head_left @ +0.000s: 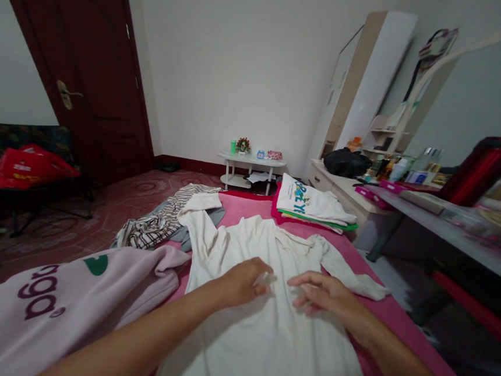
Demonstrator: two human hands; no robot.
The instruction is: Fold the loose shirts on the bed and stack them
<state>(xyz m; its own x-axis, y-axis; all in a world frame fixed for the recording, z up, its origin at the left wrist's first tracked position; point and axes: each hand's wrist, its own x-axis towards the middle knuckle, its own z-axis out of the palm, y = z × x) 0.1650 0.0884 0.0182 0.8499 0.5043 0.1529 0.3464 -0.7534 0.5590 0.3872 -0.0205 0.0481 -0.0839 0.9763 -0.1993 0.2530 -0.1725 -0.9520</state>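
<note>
A white long-sleeved shirt lies spread with its collar end away from me, its sleeves angled out to either side. Over the middle of the shirt, my left hand has its fingers curled, and a small bit of white cloth shows between thumb and fingers. Just to its right, my right hand hovers close above the cloth or lightly touches it; which one I cannot tell. Its fingers are stretched and slightly apart, holding nothing. Soft creases run lengthwise down the shirt, and its lower end passes out of view.
Pink bedding lies underneath. At left are a pale pink sweatshirt with lettering and a patterned garment. A folded clothes stack sits at the far right corner. A cluttered desk borders the right side; a low white table stands beyond.
</note>
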